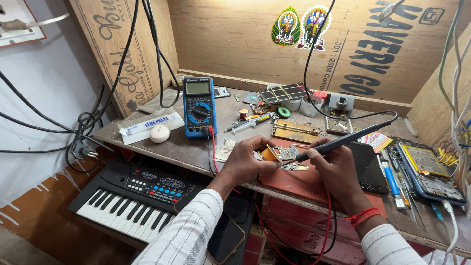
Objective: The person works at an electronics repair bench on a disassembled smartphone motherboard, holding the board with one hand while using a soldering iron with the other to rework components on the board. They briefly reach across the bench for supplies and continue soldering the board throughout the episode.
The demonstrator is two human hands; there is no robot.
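The right hand [338, 167] is closed around a black soldering iron [343, 141], its tip down on a small circuit board [288, 153] that the left hand [248, 162] pinches against the red mat [304, 184]. Beyond stand a blue multimeter [198, 105], a white labelled packet [152, 125] at left, and two leaf-shaped stickers [299, 25] on the plywood wall.

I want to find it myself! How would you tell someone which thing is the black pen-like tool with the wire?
Start at the blue multimeter standing on the workbench, then go right to the person's two hands over the reddish mat. The right hand holds a thin black soldering iron, tip down at a small circuit board that the left hand steadies. Only this tool trails a black cable upward.
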